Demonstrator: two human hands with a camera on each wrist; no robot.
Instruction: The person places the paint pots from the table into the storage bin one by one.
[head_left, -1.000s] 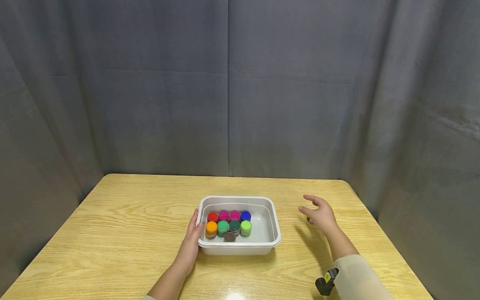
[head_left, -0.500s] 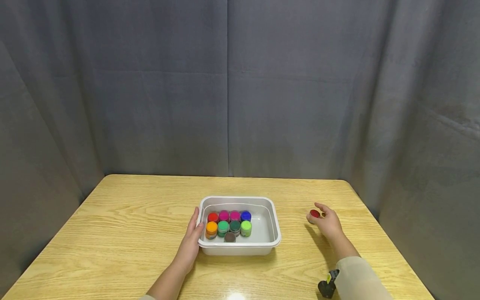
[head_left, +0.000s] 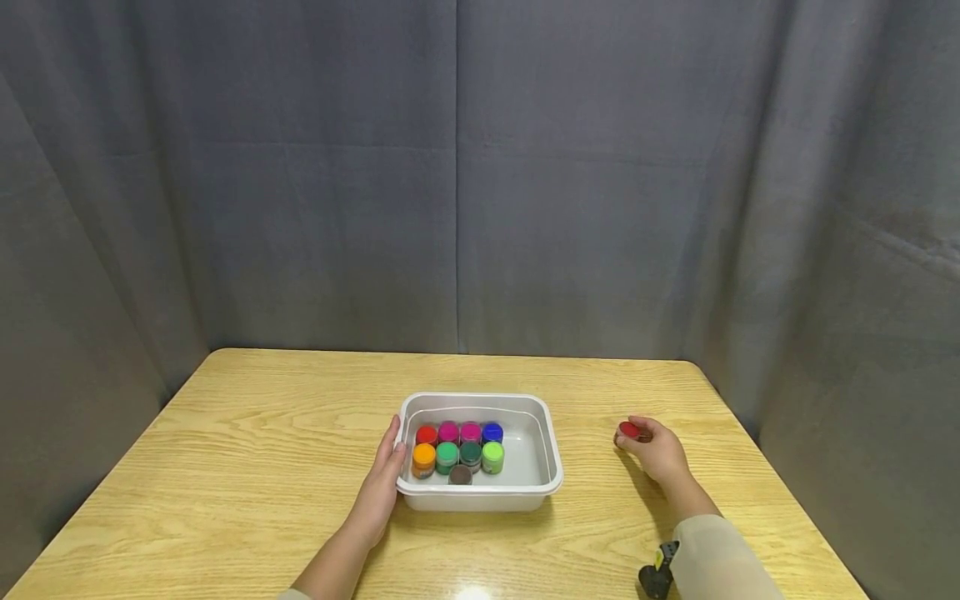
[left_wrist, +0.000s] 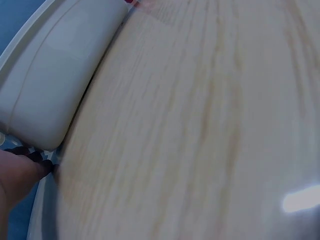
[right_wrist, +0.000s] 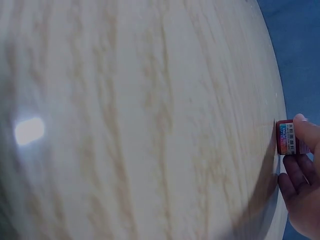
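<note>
At the table's right, my right hand [head_left: 662, 455] pinches a small red-lidded paint jar [head_left: 628, 430] between thumb and fingers. The right wrist view shows the jar's printed label [right_wrist: 287, 139], the thumb on one side and other fingers curled below. A dark reddish patch beside the jar is partly hidden by the fingers; I cannot tell what it is. My left hand [head_left: 378, 492] grips the left rim of a white plastic tub [head_left: 474, 502], thumb over the edge. Inside, several paint jars stand upright, including an orange-lidded jar [head_left: 423, 457] and a lime-lidded jar [head_left: 492, 455].
The tub rests mid-table on a light wooden tabletop [head_left: 247, 467]; its right part shows bare floor. Grey curtains [head_left: 322, 208] hang behind and on both sides. A black device [head_left: 657, 575] is strapped at the right wrist.
My right hand has moved slightly right and down, and its spread fingers have closed around the red-lidded paint jar. The left hand and the tub have stayed where they were.
</note>
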